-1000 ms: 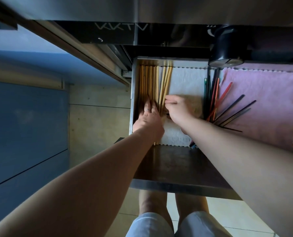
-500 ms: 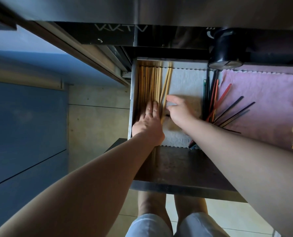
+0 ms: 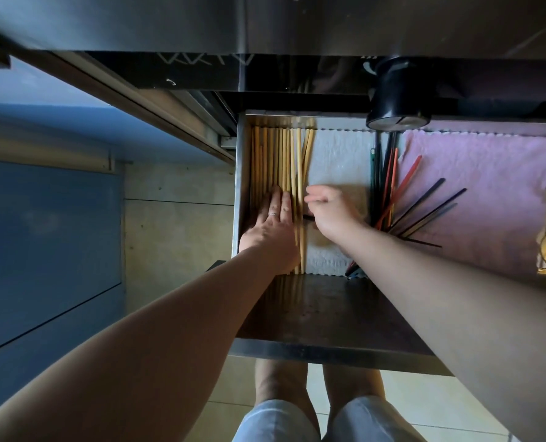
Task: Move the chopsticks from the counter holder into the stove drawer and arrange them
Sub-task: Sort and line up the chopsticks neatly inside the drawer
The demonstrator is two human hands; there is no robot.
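Head view: the left hand presses flat, fingers straight, on the chopsticks along the drawer wall. The right hand has released them and hovers loosely open (a couple lie slanted), so arranging looks nearly done.

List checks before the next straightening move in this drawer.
1. Drawer open and reachable: ok.
2. Left hand flat on the wooden chopsticks, pinning them: ok.
3. Wooden chopsticks all parallel: not ok, the rightmost few slant at the far end.
4. Right hand pinching a chopstick: cannot tell, blurred.
5. Coloured chopsticks tidy: not ok, fanned out over the pink cloth.
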